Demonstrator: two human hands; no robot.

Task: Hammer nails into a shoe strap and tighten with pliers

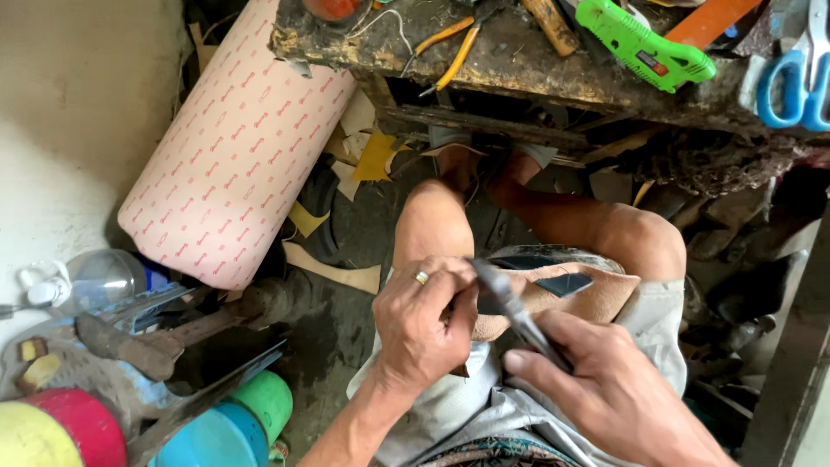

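Both hands are closed in a grip: the right hand (605, 393) holds a metal blade (512, 304) pointed away from the body, and the left hand (421, 324), a ring on one finger, pinches the near end of a tan shoe piece (596, 298) resting across the lap. Dark patches already sit on that piece, while its tan edge looks uncut, so the trimming seems partly done. Farther off lie a pink roll (233, 147) and, on the tabletop (519, 65), yellow pliers (454, 47), a green tool (644, 43) and blue scissors (795, 82).

Tan leather piece (596, 298) across lap
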